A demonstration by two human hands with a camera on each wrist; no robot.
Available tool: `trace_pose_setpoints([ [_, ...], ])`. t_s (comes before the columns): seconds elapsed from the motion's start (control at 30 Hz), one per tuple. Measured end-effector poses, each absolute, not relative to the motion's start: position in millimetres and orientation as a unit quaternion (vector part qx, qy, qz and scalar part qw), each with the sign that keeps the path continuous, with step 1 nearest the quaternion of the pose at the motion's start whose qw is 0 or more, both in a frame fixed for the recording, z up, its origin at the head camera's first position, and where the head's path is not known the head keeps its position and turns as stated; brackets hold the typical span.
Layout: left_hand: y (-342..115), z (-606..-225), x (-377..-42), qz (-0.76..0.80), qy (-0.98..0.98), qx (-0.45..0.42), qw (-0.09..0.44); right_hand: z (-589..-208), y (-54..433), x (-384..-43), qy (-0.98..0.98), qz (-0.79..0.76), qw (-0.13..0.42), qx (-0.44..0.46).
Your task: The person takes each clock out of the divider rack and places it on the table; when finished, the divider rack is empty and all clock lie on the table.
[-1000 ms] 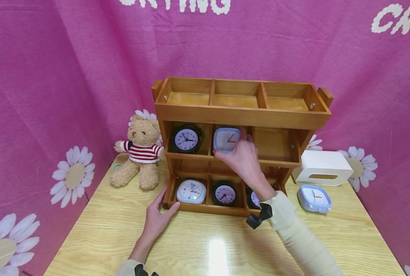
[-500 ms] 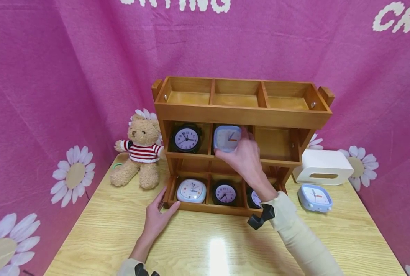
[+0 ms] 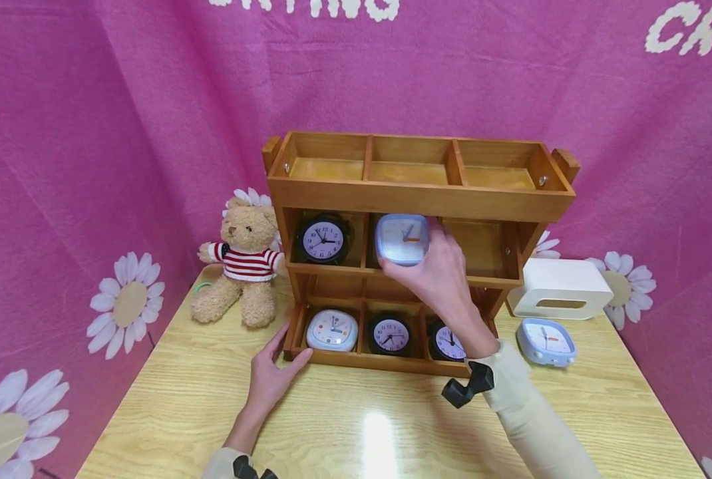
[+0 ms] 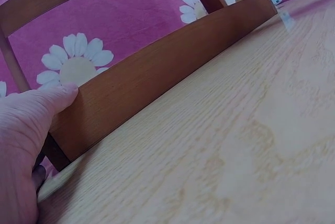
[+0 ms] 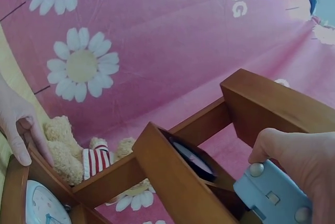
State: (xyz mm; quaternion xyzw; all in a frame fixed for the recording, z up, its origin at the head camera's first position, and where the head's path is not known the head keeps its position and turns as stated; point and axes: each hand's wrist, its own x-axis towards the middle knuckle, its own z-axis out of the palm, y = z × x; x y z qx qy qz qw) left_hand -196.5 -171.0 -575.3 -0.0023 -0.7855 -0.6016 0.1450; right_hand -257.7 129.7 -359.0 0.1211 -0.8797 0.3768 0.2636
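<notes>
My right hand (image 3: 442,263) grips a light-blue alarm clock (image 3: 401,241) at the middle compartment of the wooden shelf's (image 3: 418,199) middle tier. In the right wrist view, the clock's blue underside (image 5: 272,192), with round white feet, shows between thumb and fingers, just outside the tier's front board. My left hand (image 3: 272,376) holds the shelf's lower left corner. Its thumb (image 4: 63,96) lies on the front board's top edge in the left wrist view, while the other fingers go round the side, mostly hidden. A black alarm clock (image 3: 323,240) stands in the compartment left of the blue one.
The bottom tier holds a white-and-blue clock (image 3: 333,330) and two black clocks (image 3: 390,335). Another blue clock (image 3: 546,342) lies on the table at right, before a white box (image 3: 559,289). A teddy bear (image 3: 248,259) sits left of the shelf.
My right hand has shifted a little to the right, and the blue clock has moved with it, out toward the front of its compartment. The left hand stays on the shelf corner.
</notes>
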Motion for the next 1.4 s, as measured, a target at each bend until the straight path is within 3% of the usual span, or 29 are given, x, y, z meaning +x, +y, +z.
trace_pose_setpoints([
  [0.53, -161, -557, -190, -0.605, -0.783, 0.012, 0.142, -356, 154, -235, -0.89, 0.375, 0.242, 0.093],
  [1.4, -170, -572, -195, -0.606, -0.785, 0.003, 0.132, -379, 198, -180, -0.905, 0.367, 0.209, 0.05],
])
